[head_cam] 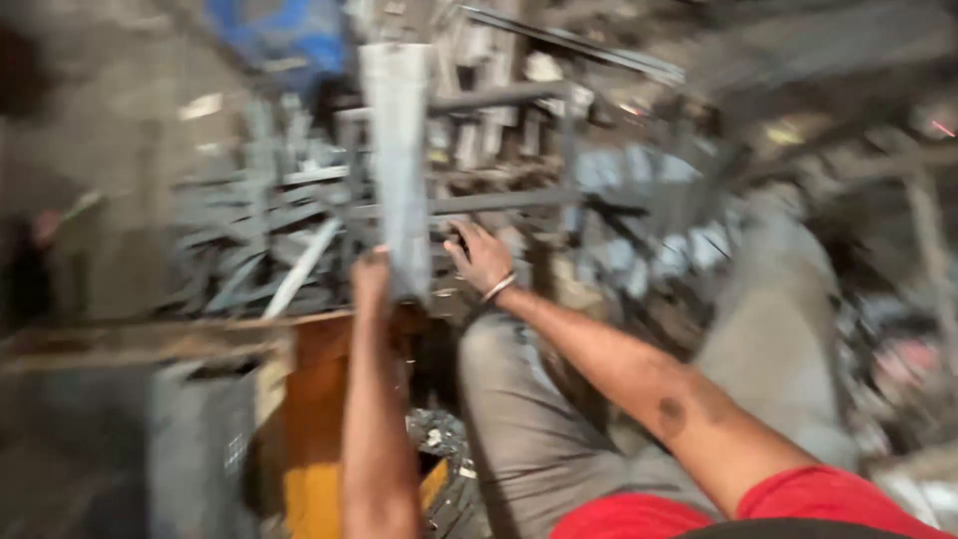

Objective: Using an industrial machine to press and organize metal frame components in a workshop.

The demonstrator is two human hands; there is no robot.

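At the frame's centre, the left hand (371, 274) is closed around the lower end of an upright grey metal strip (396, 150). Just right, the right hand (480, 258) spreads open-fingered toward blurred metal scrap (259, 240).

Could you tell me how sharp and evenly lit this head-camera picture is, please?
Head view: motion blur smears the whole frame; the flat metal strip gripped by the left hand has soft edges, the right hand is only slightly clearer, and the metal pile streaks together; lighting is dim, darkest at the left edge.
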